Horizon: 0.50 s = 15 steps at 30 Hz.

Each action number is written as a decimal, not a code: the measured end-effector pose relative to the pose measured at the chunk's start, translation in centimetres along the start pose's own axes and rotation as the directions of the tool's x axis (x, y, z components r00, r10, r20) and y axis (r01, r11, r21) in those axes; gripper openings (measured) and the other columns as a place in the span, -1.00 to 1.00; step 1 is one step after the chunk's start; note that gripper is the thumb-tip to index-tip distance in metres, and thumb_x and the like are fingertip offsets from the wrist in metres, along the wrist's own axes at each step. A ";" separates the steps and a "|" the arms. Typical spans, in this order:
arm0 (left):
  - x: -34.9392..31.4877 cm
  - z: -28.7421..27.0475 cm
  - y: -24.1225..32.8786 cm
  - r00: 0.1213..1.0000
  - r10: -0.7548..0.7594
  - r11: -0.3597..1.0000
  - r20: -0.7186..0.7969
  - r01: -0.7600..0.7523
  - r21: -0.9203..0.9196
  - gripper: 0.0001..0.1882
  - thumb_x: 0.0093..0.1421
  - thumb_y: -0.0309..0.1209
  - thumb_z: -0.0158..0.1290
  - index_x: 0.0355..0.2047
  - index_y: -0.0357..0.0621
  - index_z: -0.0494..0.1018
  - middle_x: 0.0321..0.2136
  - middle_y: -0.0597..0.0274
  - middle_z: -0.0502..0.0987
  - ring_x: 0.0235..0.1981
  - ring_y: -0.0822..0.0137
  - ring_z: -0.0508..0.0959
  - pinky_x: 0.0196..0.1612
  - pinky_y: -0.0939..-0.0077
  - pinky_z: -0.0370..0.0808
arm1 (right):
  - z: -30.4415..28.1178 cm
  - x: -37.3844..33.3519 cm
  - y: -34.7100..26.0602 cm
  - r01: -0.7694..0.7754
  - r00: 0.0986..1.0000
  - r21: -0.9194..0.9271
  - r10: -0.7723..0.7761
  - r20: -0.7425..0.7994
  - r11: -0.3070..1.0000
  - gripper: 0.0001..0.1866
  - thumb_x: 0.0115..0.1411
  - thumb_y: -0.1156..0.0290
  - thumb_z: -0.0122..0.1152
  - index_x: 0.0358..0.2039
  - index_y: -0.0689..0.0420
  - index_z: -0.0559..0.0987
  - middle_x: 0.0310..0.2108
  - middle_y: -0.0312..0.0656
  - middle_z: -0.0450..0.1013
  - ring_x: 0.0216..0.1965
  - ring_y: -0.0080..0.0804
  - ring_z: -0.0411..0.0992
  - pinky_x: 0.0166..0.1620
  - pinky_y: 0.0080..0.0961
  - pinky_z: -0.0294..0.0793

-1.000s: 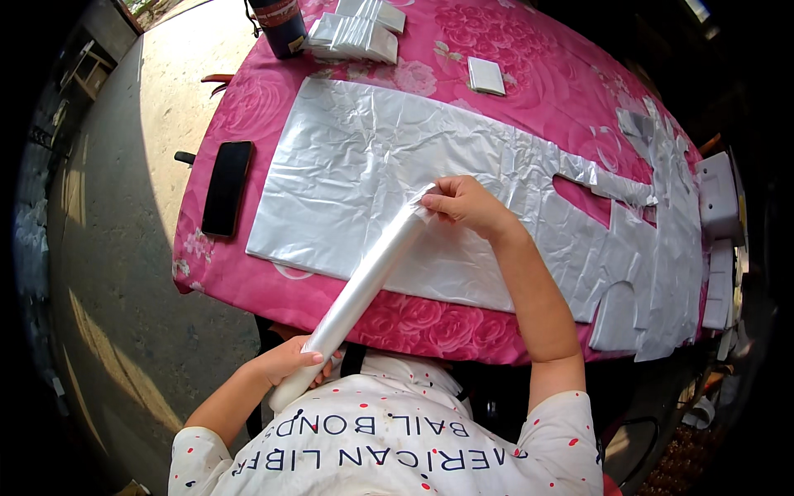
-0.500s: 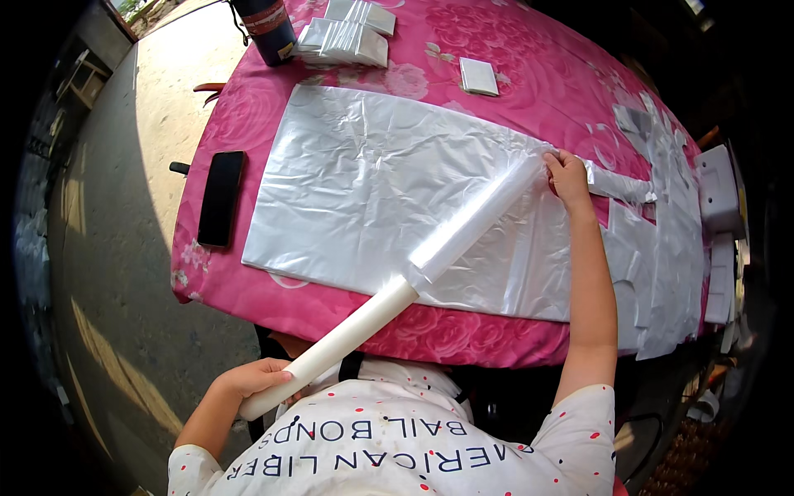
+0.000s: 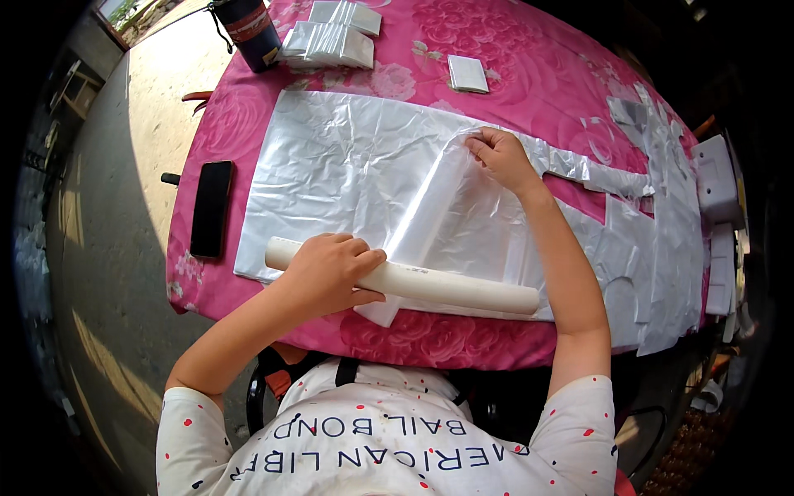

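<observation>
My left hand (image 3: 329, 271) is closed around a long white plastic pipe (image 3: 463, 289), which lies nearly crosswise over the near part of the plastic bags. Between the fingertips of my right hand (image 3: 500, 157), the far end of a folded strip of clear plastic film (image 3: 430, 202) is pinched. The strip slants toward me, passes beneath the pipe and pokes out on its near side. Below both hands a stack of flat, silvery-white plastic bags (image 3: 310, 165) is spread, its cut handle ends to the right.
A pink floral cloth (image 3: 529, 58) covers the table. Folded plastic packets (image 3: 331, 45) stand at the far left beside a dark flask (image 3: 248, 33); one single packet (image 3: 468, 74) lies farther right. A black phone (image 3: 212, 209) rests near the left edge. White boxes (image 3: 718, 182) stand at the right.
The pipe has come out of the plastic film and turned crosswise. My left hand has moved up over the table with it. My right hand has shifted left, still pinching the film.
</observation>
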<state>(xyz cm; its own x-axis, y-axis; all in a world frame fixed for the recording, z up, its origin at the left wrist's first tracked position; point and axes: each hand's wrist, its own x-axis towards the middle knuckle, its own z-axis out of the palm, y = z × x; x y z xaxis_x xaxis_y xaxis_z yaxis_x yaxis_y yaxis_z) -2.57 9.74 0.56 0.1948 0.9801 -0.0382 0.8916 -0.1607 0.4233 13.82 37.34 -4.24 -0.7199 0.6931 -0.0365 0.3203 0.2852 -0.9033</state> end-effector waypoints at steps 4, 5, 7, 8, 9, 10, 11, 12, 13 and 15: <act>2.9 3.4 0.6 0.856 0.277 0.961 -0.437 -0.259 0.102 -0.61 -0.08 -0.23 0.21 -0.26 -0.16 0.45 -0.30 0.20 0.47 -0.23 0.19 0.49 -0.10 0.28 0.44 | 0.6 1.1 -0.5 -0.002 0.997 -0.043 0.006 0.076 0.999 -0.80 0.15 0.36 0.12 -0.37 0.26 0.55 -0.59 -0.38 0.37 -0.54 -0.66 0.25 -0.43 -0.64 0.27; 2.7 4.3 0.5 0.848 0.349 0.936 -0.399 -0.337 0.103 -0.59 -0.07 -0.23 0.20 -0.23 -0.17 0.44 -0.29 0.19 0.46 -0.21 0.19 0.47 -0.06 0.29 0.43 | 0.6 1.2 -0.4 -0.003 0.996 -0.040 0.006 0.088 0.999 -0.80 0.15 0.36 0.12 -0.37 0.26 0.55 -0.59 -0.38 0.37 -0.53 -0.65 0.25 -0.42 -0.64 0.26; 1.3 6.1 0.5 0.815 0.483 0.872 -0.320 -0.480 0.095 -0.55 -0.04 -0.23 0.18 -0.18 -0.20 0.41 -0.26 0.15 0.44 -0.17 0.19 0.45 0.01 0.30 0.40 | 0.6 1.4 -0.9 -0.003 0.993 -0.051 0.009 0.115 0.999 -0.80 0.14 0.36 0.13 -0.40 0.26 0.56 -0.60 -0.39 0.35 -0.53 -0.66 0.25 -0.43 -0.66 0.26; 0.4 6.6 0.4 0.853 0.486 0.874 -0.188 -0.476 0.099 -0.41 0.04 -0.10 0.08 -0.02 -0.26 0.31 -0.08 0.05 0.38 0.00 0.12 0.37 0.12 0.24 0.28 | 0.5 1.5 -0.9 -0.006 0.992 -0.055 0.013 0.127 0.998 -0.79 0.14 0.35 0.13 -0.41 0.26 0.56 -0.61 -0.39 0.35 -0.53 -0.66 0.25 -0.43 -0.67 0.25; -0.1 7.1 0.5 0.891 0.435 0.900 -0.132 -0.431 0.060 -0.35 0.06 -0.04 0.02 0.02 -0.30 0.27 -0.01 0.02 0.33 0.06 0.11 0.31 0.16 0.22 0.20 | 0.4 1.6 -0.8 -0.047 0.987 -0.061 0.056 0.151 0.997 -0.80 0.14 0.36 0.13 -0.37 0.26 0.55 -0.58 -0.38 0.36 -0.52 -0.66 0.26 -0.42 -0.67 0.27; -0.5 7.2 0.8 0.920 0.384 0.923 -0.074 -0.383 0.025 -0.29 0.08 0.02 -0.03 0.05 -0.33 0.24 0.05 -0.02 0.28 0.11 0.09 0.26 0.20 0.19 0.13 | 0.2 1.8 -0.6 -0.086 0.980 -0.068 0.097 0.172 0.994 -0.79 0.14 0.36 0.13 -0.34 0.25 0.54 -0.56 -0.37 0.37 -0.52 -0.65 0.27 -0.41 -0.67 0.28; -0.8 7.2 1.1 0.943 0.332 0.943 -0.013 -0.332 -0.006 -0.23 0.10 0.08 -0.09 0.09 -0.36 0.20 0.12 -0.05 0.22 0.17 0.07 0.20 0.24 0.16 0.06 | 0.1 1.9 -0.5 -0.125 0.971 -0.076 0.138 0.193 0.989 -0.79 0.14 0.36 0.13 -0.30 0.25 0.54 -0.53 -0.36 0.38 -0.51 -0.65 0.28 -0.39 -0.68 0.30; -1.1 7.7 1.0 0.935 0.345 0.931 0.077 -0.351 0.097 -0.10 0.10 0.21 -0.22 0.15 -0.42 0.10 0.20 -0.11 0.11 0.25 0.04 0.08 0.28 0.14 -0.11 | 0.1 1.9 -0.3 -0.131 0.979 -0.027 0.134 0.151 0.991 -0.76 0.14 0.36 0.12 -0.24 0.24 0.51 -0.46 -0.32 0.40 -0.48 -0.63 0.30 -0.36 -0.66 0.33; -1.3 7.7 1.2 0.936 0.345 0.931 0.075 -0.351 0.097 -0.10 0.10 0.21 -0.23 0.15 -0.42 0.10 0.20 -0.11 0.10 0.25 0.05 0.07 0.28 0.15 -0.11 | 0.2 1.9 -0.1 -0.133 0.986 0.020 0.130 0.107 0.991 -0.72 0.14 0.36 0.12 -0.18 0.23 0.48 -0.39 -0.28 0.42 -0.45 -0.61 0.33 -0.32 -0.63 0.35; -1.3 7.8 1.8 0.934 0.350 0.930 0.071 -0.356 0.095 -0.09 0.11 0.23 -0.25 0.15 -0.41 0.11 0.20 -0.11 0.10 0.26 0.05 0.06 0.28 0.16 -0.10 | 0.0 1.4 -0.1 -0.140 0.989 0.030 0.141 -0.046 0.990 -0.64 0.14 0.35 0.12 -0.07 0.22 0.42 -0.24 -0.20 0.41 -0.36 -0.54 0.36 -0.24 -0.57 0.39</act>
<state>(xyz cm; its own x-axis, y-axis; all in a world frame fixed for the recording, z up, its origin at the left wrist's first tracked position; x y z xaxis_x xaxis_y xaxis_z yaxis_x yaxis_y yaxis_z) 2.03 7.21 -5.70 0.5232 0.8509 0.0485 0.7985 -0.5093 0.3209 12.74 38.30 -4.26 -0.6384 0.7561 -0.1440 0.3993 0.1654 -0.9018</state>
